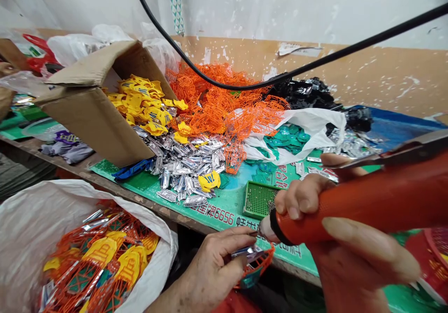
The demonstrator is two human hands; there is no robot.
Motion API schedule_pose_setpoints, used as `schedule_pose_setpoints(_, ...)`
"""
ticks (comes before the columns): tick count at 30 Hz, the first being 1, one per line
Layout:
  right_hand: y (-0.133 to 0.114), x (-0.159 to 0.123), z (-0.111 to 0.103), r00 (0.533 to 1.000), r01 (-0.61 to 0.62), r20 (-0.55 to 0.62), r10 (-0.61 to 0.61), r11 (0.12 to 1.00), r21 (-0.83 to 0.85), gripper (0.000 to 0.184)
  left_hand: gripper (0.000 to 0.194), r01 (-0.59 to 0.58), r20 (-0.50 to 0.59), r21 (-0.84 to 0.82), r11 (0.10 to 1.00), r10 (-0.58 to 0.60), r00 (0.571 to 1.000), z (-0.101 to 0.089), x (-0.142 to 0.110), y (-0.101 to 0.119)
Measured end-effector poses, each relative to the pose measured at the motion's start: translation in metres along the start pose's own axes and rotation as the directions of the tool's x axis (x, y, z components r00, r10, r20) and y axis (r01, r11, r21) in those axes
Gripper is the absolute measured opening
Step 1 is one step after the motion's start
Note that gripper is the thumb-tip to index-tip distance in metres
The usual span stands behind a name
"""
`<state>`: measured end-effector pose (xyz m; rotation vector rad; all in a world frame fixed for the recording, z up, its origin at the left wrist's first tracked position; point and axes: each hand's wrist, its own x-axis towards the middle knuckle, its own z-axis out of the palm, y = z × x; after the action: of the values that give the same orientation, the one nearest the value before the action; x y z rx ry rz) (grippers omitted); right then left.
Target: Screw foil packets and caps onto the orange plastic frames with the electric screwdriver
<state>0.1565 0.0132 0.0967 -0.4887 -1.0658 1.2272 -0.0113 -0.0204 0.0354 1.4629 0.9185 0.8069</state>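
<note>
My right hand (364, 252) is wrapped round a red-orange power screwdriver (371, 196), whose pale nose points down and left. A metal lever runs along the tool's upper side. Its tip meets the piece in my left hand (206, 268), close to the fingertips. That hand is closed on an orange plastic lattice frame (264, 259) with a silver plate (247, 253) and a teal part on it. My fingers hide much of this frame. Just beyond the tool's nose sits a small green basket (259, 200) with tiny metal bits, probably screws, at its right side.
Silver plates (189, 168), yellow parts (140, 100) in a tipped cardboard box (80, 117), orange frames (217, 103) and teal parts (289, 138) crowd the green table. A white sack (21, 229) of assembled pieces stands lower left. A black cable (224, 86) hangs across the view.
</note>
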Motion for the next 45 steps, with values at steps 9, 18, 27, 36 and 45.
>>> schedule_pose_setpoints(9,-0.011,0.005,-0.004,0.999,0.011,-0.041,-0.011,1.0,-0.014,0.046,0.046,0.333,-0.12,-0.271,0.903,-0.374,0.919,0.004,-0.001,-0.02)
schedule_pose_setpoints(18,-0.008,0.003,-0.005,0.999,-0.037,-0.037,0.036,0.999,-0.018,0.047,0.031,0.372,0.162,-0.334,0.866,-0.336,0.928,-0.008,-0.002,-0.01)
schedule_pose_setpoints(27,-0.015,0.001,-0.003,0.997,-0.062,-0.039,0.064,0.997,0.035,0.03,0.02,0.444,0.149,-0.361,0.82,-0.419,0.896,-0.007,-0.008,-0.012)
schedule_pose_setpoints(36,-0.024,-0.008,0.002,0.998,-0.053,-0.044,0.055,0.998,0.031,0.047,0.015,0.189,-0.152,-0.008,0.982,-0.188,0.97,0.009,-0.013,0.014)
schedule_pose_setpoints(45,-0.024,-0.014,0.005,0.998,-0.038,-0.043,0.039,0.999,0.023,0.044,0.018,0.05,-0.163,0.199,0.979,-0.017,0.987,0.009,-0.016,0.008)
